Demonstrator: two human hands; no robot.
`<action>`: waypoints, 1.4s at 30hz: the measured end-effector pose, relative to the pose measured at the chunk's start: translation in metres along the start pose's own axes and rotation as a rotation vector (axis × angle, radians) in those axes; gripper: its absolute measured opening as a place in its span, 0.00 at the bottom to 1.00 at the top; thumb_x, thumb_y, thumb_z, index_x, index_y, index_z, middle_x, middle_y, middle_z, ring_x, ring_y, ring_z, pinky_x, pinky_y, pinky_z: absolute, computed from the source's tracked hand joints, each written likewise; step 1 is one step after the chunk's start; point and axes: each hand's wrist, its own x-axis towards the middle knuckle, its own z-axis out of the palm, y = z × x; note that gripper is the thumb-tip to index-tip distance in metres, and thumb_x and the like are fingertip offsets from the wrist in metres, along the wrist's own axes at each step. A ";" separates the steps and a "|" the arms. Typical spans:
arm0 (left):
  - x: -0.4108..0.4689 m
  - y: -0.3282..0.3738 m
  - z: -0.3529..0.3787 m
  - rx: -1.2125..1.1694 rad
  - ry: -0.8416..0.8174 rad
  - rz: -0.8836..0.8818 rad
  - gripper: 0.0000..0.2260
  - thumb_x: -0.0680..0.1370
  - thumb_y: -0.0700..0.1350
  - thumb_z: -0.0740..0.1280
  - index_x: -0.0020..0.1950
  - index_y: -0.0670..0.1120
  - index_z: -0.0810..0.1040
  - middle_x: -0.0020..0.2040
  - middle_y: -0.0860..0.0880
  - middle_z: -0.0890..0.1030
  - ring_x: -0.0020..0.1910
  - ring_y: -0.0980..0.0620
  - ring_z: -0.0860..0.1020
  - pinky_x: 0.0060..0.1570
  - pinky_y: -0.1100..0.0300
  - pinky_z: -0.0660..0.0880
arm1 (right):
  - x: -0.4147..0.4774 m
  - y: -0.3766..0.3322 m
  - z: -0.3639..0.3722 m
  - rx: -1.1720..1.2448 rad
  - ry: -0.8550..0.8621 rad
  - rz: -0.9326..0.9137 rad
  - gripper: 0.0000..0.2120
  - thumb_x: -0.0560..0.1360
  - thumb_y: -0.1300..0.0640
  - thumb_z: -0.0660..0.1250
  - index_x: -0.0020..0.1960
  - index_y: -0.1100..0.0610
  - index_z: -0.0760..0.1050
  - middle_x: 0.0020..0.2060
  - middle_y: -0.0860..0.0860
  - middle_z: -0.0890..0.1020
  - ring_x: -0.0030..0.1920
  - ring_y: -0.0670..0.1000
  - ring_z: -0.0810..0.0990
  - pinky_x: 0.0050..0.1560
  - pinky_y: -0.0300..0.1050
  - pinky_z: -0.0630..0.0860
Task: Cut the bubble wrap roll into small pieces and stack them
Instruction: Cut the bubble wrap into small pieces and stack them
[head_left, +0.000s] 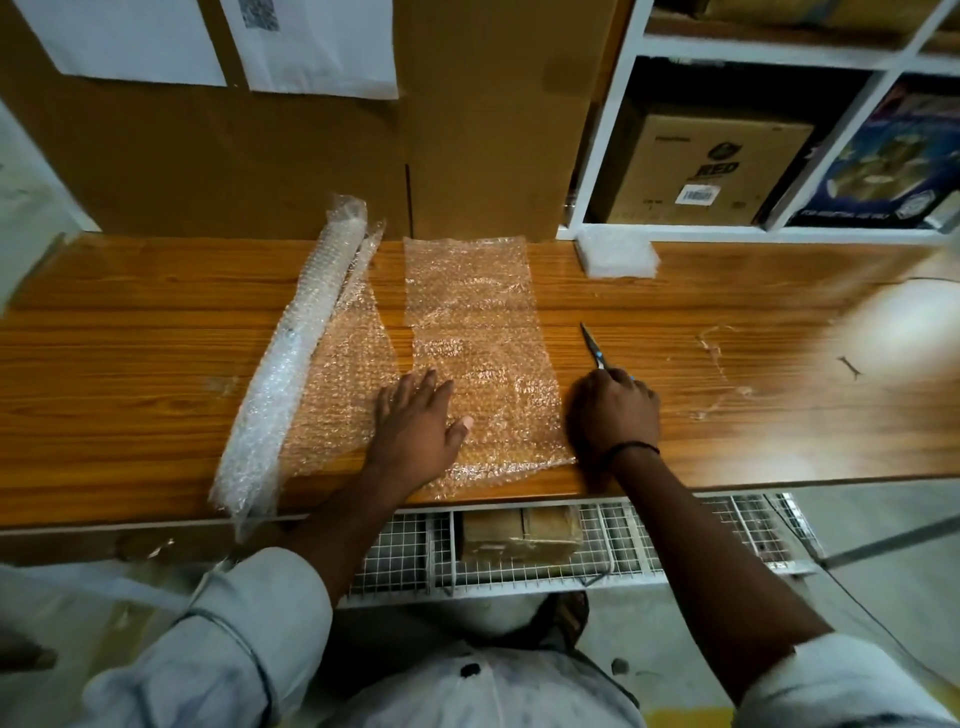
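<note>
Wooden bench, cartons behind; bubble wrap roll is laid centre left. Its part-cut sheet is pressed at centre by left hand, fingers straight, spread. Right hand is curled round scissors. Risk: sheet may be torn raggedly if pulled while uncut under the palm.

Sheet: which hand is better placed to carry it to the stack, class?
Probably the left hand: it lies flat on the sheet, while the right hand grips the scissors, though the stack lies rightward.
</note>
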 end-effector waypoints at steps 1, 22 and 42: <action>-0.002 0.001 -0.001 -0.006 0.001 0.003 0.30 0.84 0.64 0.53 0.83 0.52 0.57 0.85 0.48 0.53 0.83 0.42 0.49 0.79 0.40 0.43 | -0.008 -0.001 -0.004 -0.001 0.015 -0.020 0.14 0.81 0.50 0.61 0.55 0.56 0.81 0.53 0.58 0.82 0.52 0.64 0.81 0.55 0.57 0.75; -0.075 -0.001 0.021 -0.153 0.282 0.431 0.12 0.78 0.57 0.71 0.59 0.55 0.83 0.66 0.55 0.81 0.69 0.50 0.75 0.77 0.42 0.59 | -0.077 -0.013 -0.050 0.206 -0.280 0.164 0.17 0.82 0.54 0.67 0.65 0.63 0.69 0.59 0.67 0.79 0.59 0.67 0.78 0.51 0.54 0.73; -0.086 0.017 0.023 -0.188 0.413 0.373 0.07 0.79 0.51 0.70 0.54 0.52 0.85 0.54 0.55 0.86 0.54 0.53 0.82 0.65 0.51 0.68 | -0.211 -0.042 -0.051 1.333 -0.473 0.378 0.15 0.72 0.47 0.76 0.47 0.60 0.85 0.31 0.59 0.82 0.27 0.54 0.78 0.38 0.55 0.71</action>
